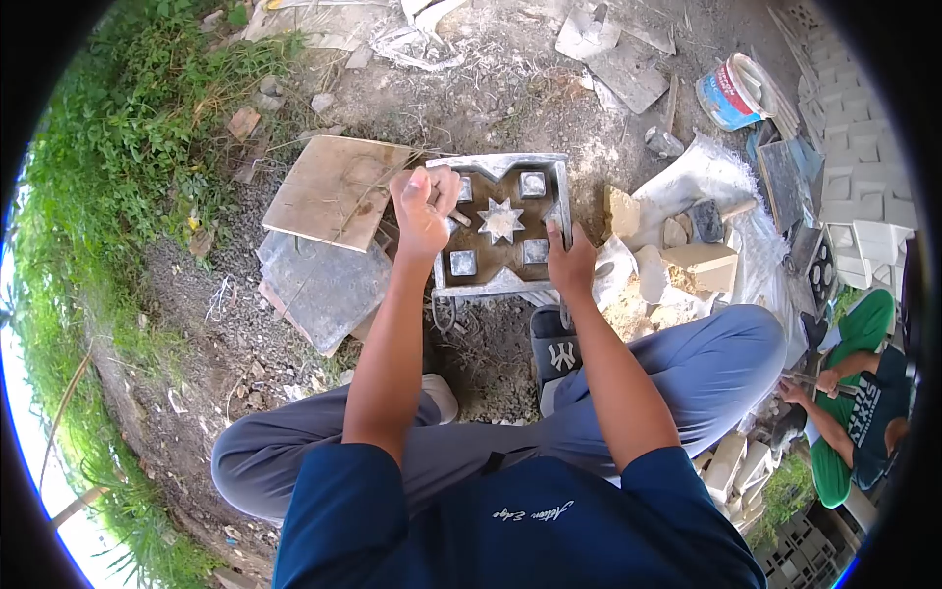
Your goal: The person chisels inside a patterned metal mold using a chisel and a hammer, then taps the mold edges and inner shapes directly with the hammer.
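Observation:
A square grey mould (498, 286) sits between my feet, with a raised star (501, 222) in its middle and small square blocks around it. My right hand (572, 261) grips the mould's right side, thumb over the rim. Above the mould's left edge, my left hand (424, 212) is closed in a fist with the thumb on top. A short brownish end shows beside its fingers, but I cannot make out what it is. Wire-like loops (444, 316) stick out from the mould's near side.
Left of the mould lie a tan board (336, 191) and a grey slab (325, 282). A white sack (721, 177) with blocks and rubble is on the right. Beyond it stands a paint bucket (734, 93). Another person (863, 402) works at the far right, near stacked pale blocks (863, 147).

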`<state>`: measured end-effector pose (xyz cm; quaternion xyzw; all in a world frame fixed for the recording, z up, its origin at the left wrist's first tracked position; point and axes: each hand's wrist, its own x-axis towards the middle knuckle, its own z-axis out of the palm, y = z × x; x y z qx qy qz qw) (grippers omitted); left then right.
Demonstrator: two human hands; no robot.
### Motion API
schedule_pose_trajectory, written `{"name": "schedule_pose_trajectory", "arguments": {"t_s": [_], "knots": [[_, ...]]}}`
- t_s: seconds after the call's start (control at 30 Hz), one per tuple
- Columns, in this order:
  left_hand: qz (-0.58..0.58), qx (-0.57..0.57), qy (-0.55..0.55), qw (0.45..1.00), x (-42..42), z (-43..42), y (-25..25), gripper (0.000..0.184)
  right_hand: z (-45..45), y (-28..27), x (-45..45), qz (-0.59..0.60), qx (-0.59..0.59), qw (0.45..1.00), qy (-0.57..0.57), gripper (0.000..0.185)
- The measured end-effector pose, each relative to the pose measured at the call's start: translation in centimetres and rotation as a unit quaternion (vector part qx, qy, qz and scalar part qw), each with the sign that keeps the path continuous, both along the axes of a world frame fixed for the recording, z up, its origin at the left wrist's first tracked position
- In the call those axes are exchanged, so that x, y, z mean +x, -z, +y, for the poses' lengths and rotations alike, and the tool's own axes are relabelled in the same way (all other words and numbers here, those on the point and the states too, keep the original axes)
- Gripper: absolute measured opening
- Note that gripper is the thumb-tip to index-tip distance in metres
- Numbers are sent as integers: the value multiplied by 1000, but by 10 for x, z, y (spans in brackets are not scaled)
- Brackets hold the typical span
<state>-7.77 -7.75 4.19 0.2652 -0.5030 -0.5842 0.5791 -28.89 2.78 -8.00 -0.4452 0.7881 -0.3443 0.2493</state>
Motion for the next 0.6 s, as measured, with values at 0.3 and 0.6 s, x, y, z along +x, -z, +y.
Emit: {"name": "schedule_pose_trajectory", "arguments": {"t_s": [0.3, 0.6], "knots": [[-19, -72, 26, 997, 5, 5, -40, 71, -1, 0, -2, -1, 9, 1000, -1, 51], [72, 3, 39, 997, 9, 9, -56, 68, 4, 11, -2, 8, -14, 1000, 7, 50]]}}
